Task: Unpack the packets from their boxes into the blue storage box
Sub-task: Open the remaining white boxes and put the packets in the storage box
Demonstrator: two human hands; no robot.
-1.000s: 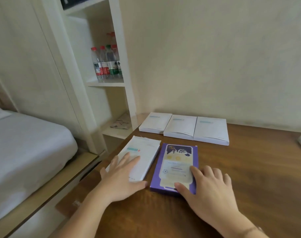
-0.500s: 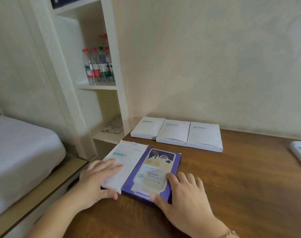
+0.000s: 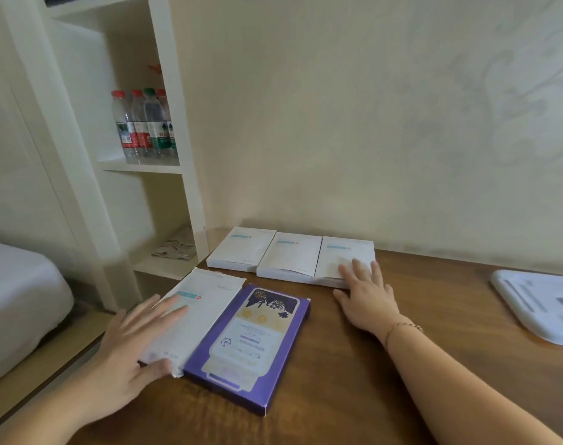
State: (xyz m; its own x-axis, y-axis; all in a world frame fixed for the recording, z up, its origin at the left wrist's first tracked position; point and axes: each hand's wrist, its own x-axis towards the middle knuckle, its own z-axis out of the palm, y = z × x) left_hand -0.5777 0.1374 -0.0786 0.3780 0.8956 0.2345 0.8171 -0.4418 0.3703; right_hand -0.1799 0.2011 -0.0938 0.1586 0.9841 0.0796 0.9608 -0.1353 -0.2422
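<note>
We rest our flat left hand (image 3: pixel 135 351) on a white box (image 3: pixel 196 313); our spread right hand (image 3: pixel 366 297) reaches another white box (image 3: pixel 344 258), which probably needs gripping next.

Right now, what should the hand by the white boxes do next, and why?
Probably curl its fingers round the rightmost white box and pull it closer. The right hand lies open with straight fingers on that box's near corner, not gripping yet. The left hand rests flat on the white packet beside the purple box, so it's busy.
</note>
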